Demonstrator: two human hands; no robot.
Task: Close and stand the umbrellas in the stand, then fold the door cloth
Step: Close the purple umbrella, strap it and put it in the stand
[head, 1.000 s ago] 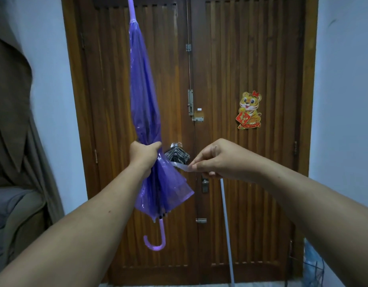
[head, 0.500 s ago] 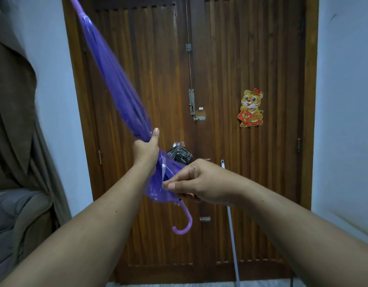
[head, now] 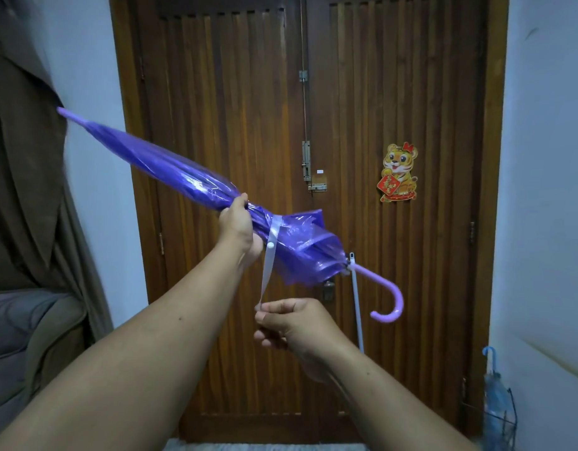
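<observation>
Fingers [head: 264,312] of the right hand [head: 294,323] pinch the free end of the pale translucent closing strap [head: 268,268], drawn taut downward from the folded canopy. The left hand [head: 237,224] grips the purple translucent plastic umbrella [head: 183,177] round its middle, fingers curled about the gathered folds just beside where the strap wraps it.

A second ago the umbrella stood nearly upright, tip above the frame; now it lies tilted across the view — tip toward the brown curtain [head: 27,141] on the left, lilac hooked handle [head: 390,301] low on the right before the slatted wooden door [head: 395,92]. The strap, earlier held out sideways, now goes round the canopy, and a white snap button [head: 271,245] shows on it. I judge the wrap is almost done but not yet fastened, since the lower canopy still flares loose near the handle.

The dark wire umbrella stand [head: 500,418] sits in the lower right corner by the wall, holding one blue closed umbrella [head: 494,385] upright — well apart from the hands. The door cloth cannot be made out with certainty.
</observation>
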